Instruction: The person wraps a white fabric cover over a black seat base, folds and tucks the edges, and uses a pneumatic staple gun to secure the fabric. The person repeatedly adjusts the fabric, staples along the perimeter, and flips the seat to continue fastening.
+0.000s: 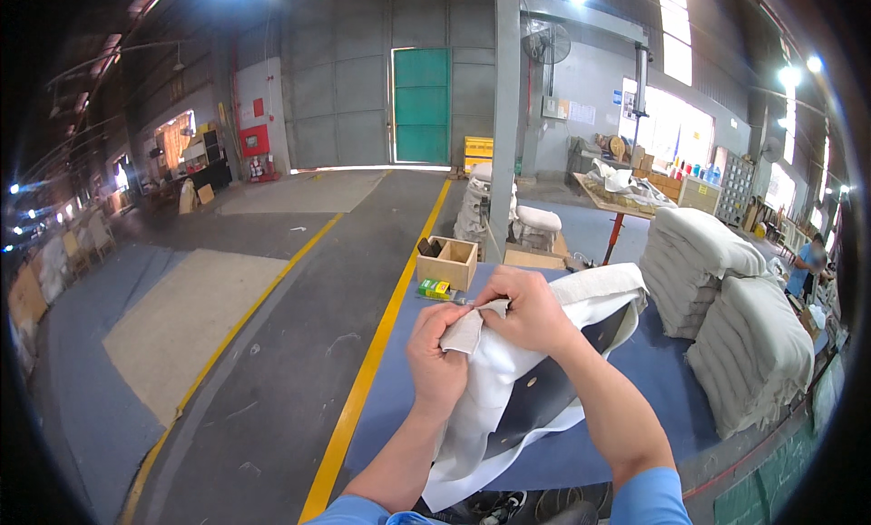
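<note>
On the blue tabletop (581, 461) in front of me lies a curved dark panel (537, 400) with several small holes, partly wrapped in white padding (485, 384) and light beige fabric (599, 283). My left hand (438, 354) is closed, its thumb and fingers pinching the folded fabric edge at the panel's far left corner. Right beside it, my right hand (524, 307) pinches the same edge, thumb pressing down. The fingertips almost meet, and what lies between them under the fold is hidden. A small green and yellow box (435, 289) sits just beyond my left hand.
An open wooden box (446, 264) with dark items stands at the table's far left. Tall piles of beige covered pieces (694, 262) rise on the right. A grey metal post (504, 135) stands behind the table. A yellow floor line (370, 362) runs along the left. A person (804, 266) is far right.
</note>
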Demonstrator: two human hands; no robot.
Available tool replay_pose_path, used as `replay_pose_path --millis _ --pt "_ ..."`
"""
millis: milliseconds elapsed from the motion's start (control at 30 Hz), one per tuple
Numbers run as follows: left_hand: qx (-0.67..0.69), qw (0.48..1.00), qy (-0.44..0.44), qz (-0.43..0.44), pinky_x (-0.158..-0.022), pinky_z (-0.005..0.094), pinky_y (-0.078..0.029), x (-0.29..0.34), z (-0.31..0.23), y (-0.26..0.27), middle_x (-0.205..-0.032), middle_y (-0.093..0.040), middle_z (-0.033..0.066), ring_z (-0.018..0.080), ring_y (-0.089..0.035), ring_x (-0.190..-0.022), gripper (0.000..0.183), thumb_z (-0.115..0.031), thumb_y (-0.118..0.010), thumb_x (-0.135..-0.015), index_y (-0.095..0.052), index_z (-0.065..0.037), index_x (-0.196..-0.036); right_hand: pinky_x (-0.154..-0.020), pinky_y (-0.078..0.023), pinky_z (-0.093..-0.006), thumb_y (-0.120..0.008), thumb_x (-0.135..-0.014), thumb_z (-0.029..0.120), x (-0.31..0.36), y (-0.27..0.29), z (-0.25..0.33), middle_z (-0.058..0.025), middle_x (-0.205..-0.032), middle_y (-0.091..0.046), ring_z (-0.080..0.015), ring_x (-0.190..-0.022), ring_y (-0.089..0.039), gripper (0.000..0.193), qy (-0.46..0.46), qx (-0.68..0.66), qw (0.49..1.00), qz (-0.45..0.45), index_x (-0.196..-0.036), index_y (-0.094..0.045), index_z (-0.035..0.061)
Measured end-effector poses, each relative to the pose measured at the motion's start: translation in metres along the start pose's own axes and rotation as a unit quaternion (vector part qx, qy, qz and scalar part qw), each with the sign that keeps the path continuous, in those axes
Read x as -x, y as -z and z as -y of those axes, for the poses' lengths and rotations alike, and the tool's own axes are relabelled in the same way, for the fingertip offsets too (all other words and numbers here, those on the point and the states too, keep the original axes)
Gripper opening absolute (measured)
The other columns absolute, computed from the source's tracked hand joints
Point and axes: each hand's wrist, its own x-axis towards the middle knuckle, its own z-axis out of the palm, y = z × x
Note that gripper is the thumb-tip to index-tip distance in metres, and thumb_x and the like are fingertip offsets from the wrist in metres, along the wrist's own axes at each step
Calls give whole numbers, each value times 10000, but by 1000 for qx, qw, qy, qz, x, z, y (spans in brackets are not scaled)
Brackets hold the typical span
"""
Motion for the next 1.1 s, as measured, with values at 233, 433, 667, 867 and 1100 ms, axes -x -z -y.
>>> replay_pose_path --millis 233,433,667,867,1100 --pt "-81 993 -64 -61 -902 375 -543 3 -4 -3 -1106 -712 157 299 -687 -1017 259 65 -704 -855 -695 23 -1111 -737 -529 -385 -830 -796 29 -6 7 15 -93 -894 -694 -296 -836 -680 175 13 13 999 42 -968 -814 57" --pt "-63 988 -120 -81 -865 392 -552 11 0 -9 -1111 -705 157 321 -673 -996 314 57 -733 -813 -692 -1 -1118 -803 -496 -378 -857 -775 45 13 1 8 -55 -954 -694 -268 -892 -672 192 80 38 996 -21 -956 -820 99" --pt "-21 992 -52 -112 -861 375 -559 45 -12 3 -1094 -688 140 294 -676 -1014 351 47 -780 -787 -679 -14 -1118 -863 -485 -401 -718 -595 -42 20 -7 7 -25 -988 -674 -283 -932 -646 451 179 -17 983 23 -1008 -810 114" --pt "-12 983 -159 -88 -888 452 -630 51 -1 9 -1125 -650 150 303 -667 -1042 407 -76 -915 -773 -670 -25 -1094 -840 -495 -399 -708 -570 -18 32 0 11 -22 -955 -666 -273 -896 -644 489 205 -51 976 53 -1034 -827 80" --pt "15 984 -168 -63 -909 483 -623 63 6 22 -1098 -618 131 300 -645 -1027 419 -130 -931 -800 -655 -31 -1100 -873 -533 -446 -703 -617 -47 31 -5 23 -39 -1001 -709 -285 -974 -685 414 195 -58 977 69 -1004 -810 51"
